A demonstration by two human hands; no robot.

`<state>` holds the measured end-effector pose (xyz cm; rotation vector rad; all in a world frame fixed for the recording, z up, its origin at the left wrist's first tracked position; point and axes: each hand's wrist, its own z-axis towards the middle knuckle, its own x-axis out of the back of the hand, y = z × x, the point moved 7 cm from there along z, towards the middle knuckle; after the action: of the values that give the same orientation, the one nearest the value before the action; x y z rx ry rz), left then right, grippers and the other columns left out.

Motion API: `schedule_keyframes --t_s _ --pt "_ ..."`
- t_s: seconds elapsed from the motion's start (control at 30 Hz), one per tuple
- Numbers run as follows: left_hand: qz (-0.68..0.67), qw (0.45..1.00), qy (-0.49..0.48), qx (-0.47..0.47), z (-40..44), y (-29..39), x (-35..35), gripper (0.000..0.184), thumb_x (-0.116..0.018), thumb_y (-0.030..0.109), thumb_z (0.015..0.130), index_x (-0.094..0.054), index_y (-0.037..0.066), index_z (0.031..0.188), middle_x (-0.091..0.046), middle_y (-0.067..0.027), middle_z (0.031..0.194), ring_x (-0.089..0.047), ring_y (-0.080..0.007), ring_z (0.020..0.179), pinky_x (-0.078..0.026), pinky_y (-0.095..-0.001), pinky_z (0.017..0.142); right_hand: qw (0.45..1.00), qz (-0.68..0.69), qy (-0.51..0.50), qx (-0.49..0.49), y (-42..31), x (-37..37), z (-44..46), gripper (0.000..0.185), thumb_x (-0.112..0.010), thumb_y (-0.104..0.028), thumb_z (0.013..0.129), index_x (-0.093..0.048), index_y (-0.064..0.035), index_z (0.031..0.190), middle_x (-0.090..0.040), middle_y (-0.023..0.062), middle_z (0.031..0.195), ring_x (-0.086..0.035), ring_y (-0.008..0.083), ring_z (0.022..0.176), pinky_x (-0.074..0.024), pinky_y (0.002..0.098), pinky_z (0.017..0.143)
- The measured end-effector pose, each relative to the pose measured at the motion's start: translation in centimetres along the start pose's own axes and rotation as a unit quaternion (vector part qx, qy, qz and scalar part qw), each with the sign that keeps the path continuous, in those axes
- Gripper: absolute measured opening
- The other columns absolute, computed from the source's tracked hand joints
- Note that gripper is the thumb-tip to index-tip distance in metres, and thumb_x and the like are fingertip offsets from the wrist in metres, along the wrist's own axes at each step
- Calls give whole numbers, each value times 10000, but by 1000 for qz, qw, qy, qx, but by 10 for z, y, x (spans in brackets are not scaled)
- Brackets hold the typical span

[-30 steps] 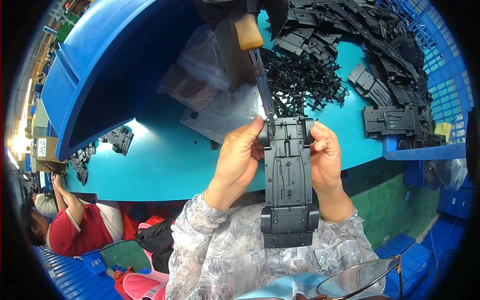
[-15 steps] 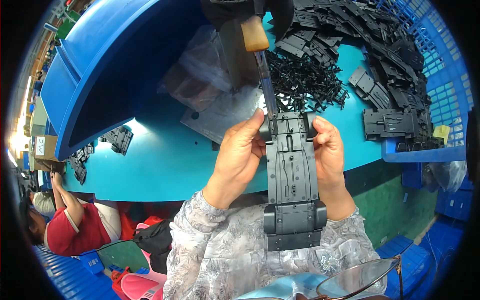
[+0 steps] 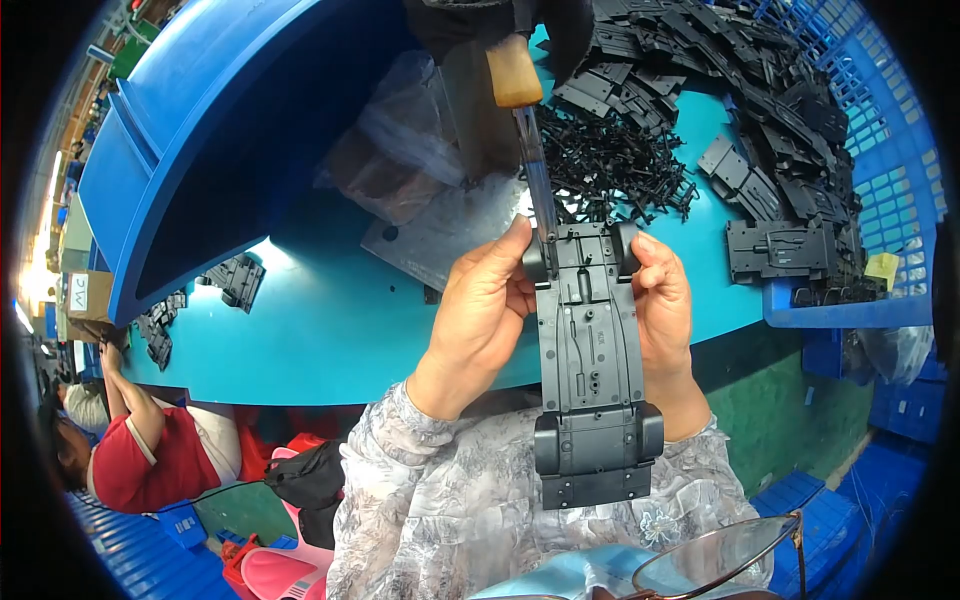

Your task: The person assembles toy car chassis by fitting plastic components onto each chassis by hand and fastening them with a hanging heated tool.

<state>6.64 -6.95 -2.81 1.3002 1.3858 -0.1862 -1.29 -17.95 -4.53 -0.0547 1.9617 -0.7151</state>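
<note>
Between my hands is a black plastic toy car chassis (image 3: pixel 590 350), its long side running toward my body. My left hand (image 3: pixel 480 310) pinches its upper left corner, thumb on top beside the wheel arch. On the opposite edge, my right hand (image 3: pixel 658 305) grips the upper right corner with curled fingers. A screwdriver bit in a clear sleeve (image 3: pixel 535 170), hanging from a tan-yellow collar (image 3: pixel 514 72), comes down at the upper left corner of the chassis. Whether the tip touches a screw there is too small to tell.
Small black parts (image 3: pixel 620 165) lie heaped behind the chassis. More chassis fill a blue basket (image 3: pixel 880 312) at right. A large blue bin (image 3: pixel 190 190) and plastic bags (image 3: pixel 400 150) stand at left. A person in a red shirt (image 3: pixel 150 455) sits at far left.
The chassis has shifted slightly right and toward my body at its near end, tilting a little. Both hands keep their hold, and the driver sits nearly where it was.
</note>
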Motion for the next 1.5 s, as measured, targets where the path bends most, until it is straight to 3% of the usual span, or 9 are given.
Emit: schedule_keyframes --t_s 0.27,0.57,0.77,1.07,1.17,1.5 --pt "-9 1000 -4 1 0 0 0 256 -546 226 889 -590 6 1013 -632 -84 993 -606 -164 908 -492 -309 819 999 22 -30 -7 2 4 2 200 -550 -68 808 -471 -76 624 -458 -52 636 -419 26 574 -362 159 565" --pt "-16 1000 -5 7 0 0 0 252 -544 219 891 -589 8 1021 -629 -80 1005 -604 -160 914 -490 -309 824 1000 -13 28 1 0 1 -1 221 -559 -73 808 -460 -89 612 -434 -65 620 -381 11 553 -330 155 536" --pt "-24 1000 -10 17 0 0 0 244 -548 213 888 -589 9 1017 -629 -81 998 -603 -167 917 -494 -317 826 1000 -7 -19 4 -2 -7 -3 183 -550 -80 813 -485 -70 642 -464 -54 633 -402 13 549 -360 157 537" --pt "-24 999 -9 19 -1 0 0 243 -546 211 889 -587 10 1020 -628 -83 989 -607 -168 907 -495 -311 823 998 -44 37 8 -4 -16 -8 132 -524 -93 827 -521 -26 714 -533 -13 681 -466 34 577 -410 171 575" --pt "-25 999 -16 21 0 0 1 247 -542 216 892 -587 10 1020 -628 -84 990 -607 -165 906 -495 -308 821 999 -34 -1 12 -3 -11 -5 127 -516 -95 829 -533 -10 737 -557 5 704 -482 44 587 -417 174 583" --pt "-35 999 -13 19 0 0 -1 244 -533 209 897 -586 9 1026 -624 -81 1003 -605 -162 910 -498 -301 819 1000 -18 -14 8 -2 -11 -5 133 -512 -94 834 -505 -33 716 -516 -17 664 -465 36 560 -421 179 555"
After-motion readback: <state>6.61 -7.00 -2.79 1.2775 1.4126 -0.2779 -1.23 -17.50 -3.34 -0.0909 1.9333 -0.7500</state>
